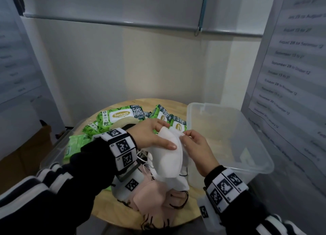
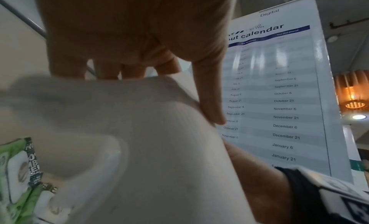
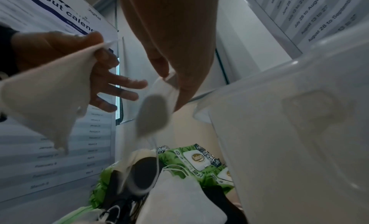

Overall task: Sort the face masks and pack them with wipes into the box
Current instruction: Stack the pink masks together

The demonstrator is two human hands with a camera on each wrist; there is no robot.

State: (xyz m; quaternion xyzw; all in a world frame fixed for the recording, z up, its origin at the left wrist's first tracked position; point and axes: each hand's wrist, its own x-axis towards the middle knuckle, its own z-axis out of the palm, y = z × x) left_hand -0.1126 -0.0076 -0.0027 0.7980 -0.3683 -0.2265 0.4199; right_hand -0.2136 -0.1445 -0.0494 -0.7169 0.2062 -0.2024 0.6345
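My left hand grips a white face mask above the table, thumb pressed on its front and fingers behind it. In the left wrist view that mask fills the frame under my left hand. My right hand pinches the top edge of a second white mask right beside the first; thumb and forefinger of the right hand close on it. The clear plastic box stands to the right. Green wipes packs lie at the table's back.
A loose pile of pink masks, white ones and black ones lies on the round wooden table below my hands. A clear lid sticks out at the left. Printed banners stand close on both sides.
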